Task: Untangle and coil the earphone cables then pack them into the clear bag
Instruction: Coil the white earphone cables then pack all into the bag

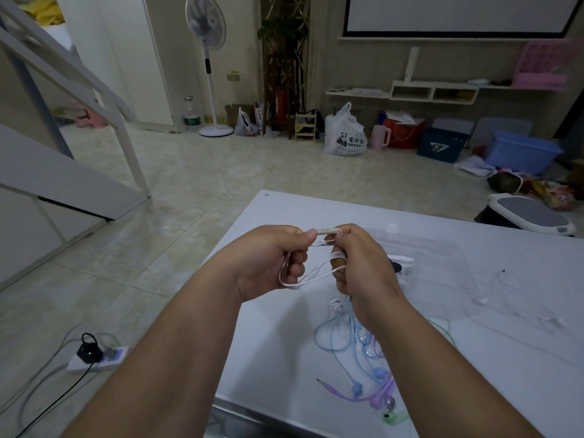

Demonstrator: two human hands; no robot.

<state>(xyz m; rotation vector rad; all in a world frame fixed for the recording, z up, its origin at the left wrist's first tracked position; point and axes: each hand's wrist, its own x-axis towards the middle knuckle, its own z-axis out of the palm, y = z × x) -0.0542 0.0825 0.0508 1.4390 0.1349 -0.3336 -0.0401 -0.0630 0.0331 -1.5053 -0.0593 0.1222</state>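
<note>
Low in the frame, right of centre, a loose tangle waits on the white table (pixel 474 248): blue earphones (pixel 357 368), a purple set (pixel 376 395) with its plug pointing left, a green earbud (pixel 392 417) at the bottom edge. Above them, mid-frame, both hands are up off the table working the white earphone cable (pixel 311 278). The left hand (pixel 268 262) has its fingers curled around a bunch of loops, thumb and forefinger pressed onto one end of the wrapped white section (pixel 328 231); the right hand (pixel 363 267) pinches the other end, with strands running over its fingers. This looks like the finishing wrap on a coil. To do it well, I'd say keep the turns snug and side by side, hold the loops flat, and tuck the tail so nothing springs loose. Just beyond the right hand lies the clear bag (pixel 442 248), flat on the table, with something white and dark already inside, though I can't tell exactly what. Further right, thin white cables (pixel 518 308) sprawl loose on the tabletop.
</note>
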